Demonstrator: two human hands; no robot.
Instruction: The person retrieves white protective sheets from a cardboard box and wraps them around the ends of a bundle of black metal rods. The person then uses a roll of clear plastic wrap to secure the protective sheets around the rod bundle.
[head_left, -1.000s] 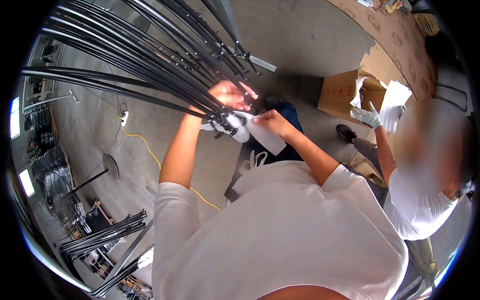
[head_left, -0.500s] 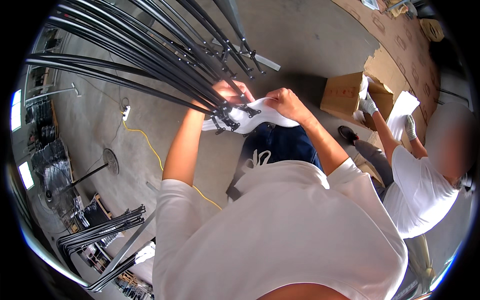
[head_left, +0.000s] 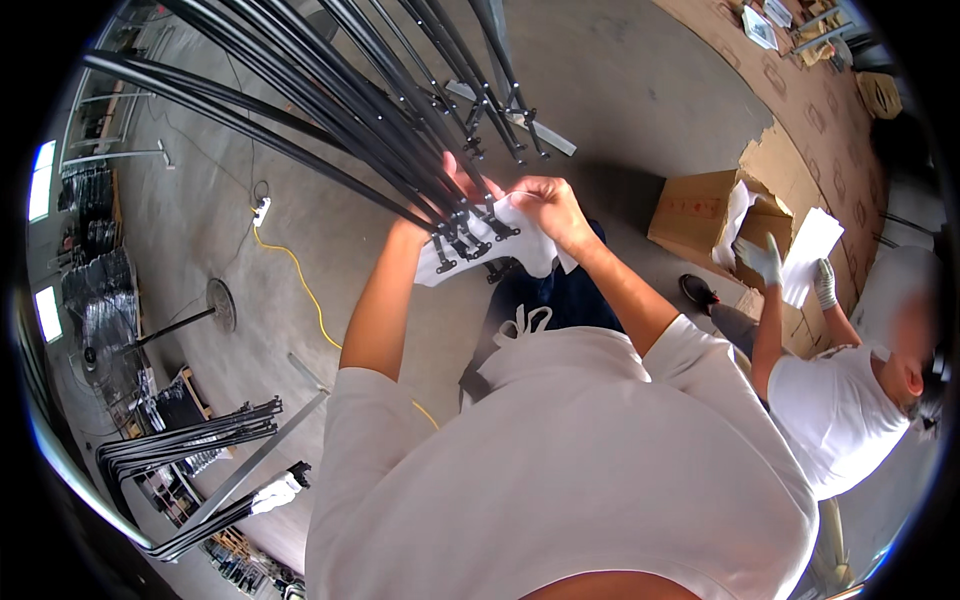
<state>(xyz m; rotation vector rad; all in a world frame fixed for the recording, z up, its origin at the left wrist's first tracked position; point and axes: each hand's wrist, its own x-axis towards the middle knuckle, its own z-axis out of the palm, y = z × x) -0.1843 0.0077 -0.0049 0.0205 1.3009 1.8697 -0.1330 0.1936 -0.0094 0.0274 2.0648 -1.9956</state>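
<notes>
Several long black metal tubes (head_left: 335, 105) slope down from the upper left, their ends fitted with small black brackets. A thin white wrapping sheet (head_left: 534, 248) lies under and around these ends, with its right part folded upward. My right hand (head_left: 548, 208) is closed in a pinch on the sheet's upper right edge, beside the brackets. Behind the tubes, my left hand (head_left: 462, 180) curls around the sheet near the tube ends. The tubes cover part of its fingers and palm.
To the right, a gloved person (head_left: 835, 400) holds white sheets (head_left: 812, 245) beside an open cardboard box (head_left: 690, 215). A yellow cord (head_left: 305, 285) runs across the concrete floor at left. More bent black tubes (head_left: 190, 440) rest on a rack at lower left.
My right hand has moved left toward the tube ends, drawing the sheet's edge closer around them. The co-worker's near gloved hand has come out of the box and opened.
</notes>
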